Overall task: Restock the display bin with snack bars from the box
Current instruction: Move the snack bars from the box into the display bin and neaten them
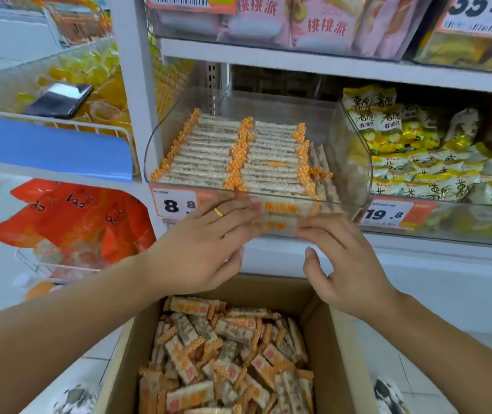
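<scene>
A clear display bin (355, 162) on the middle shelf holds two neat rows of snack bars (209, 150) in white wrappers with orange ends; its right side has only a few bars. My left hand (206, 249), with a gold ring, and my right hand (349, 264) are at the bin's front wall. Between their fingertips they hold a small stack of snack bars (277, 216), blurred, level with the front lip. Both thumbs hang free below the stack. Under my arms stands an open cardboard box (337, 354) with several loose bars (224, 354) piled inside.
Price tags (176, 204) hang on the shelf edge under the bin. A neighbouring bin of yellow-and-white snack packs (418, 162) stands to the right. On the left, a phone (59, 100) lies on a wire rack, with red bags (68, 216) below. Pink packs fill the shelf above.
</scene>
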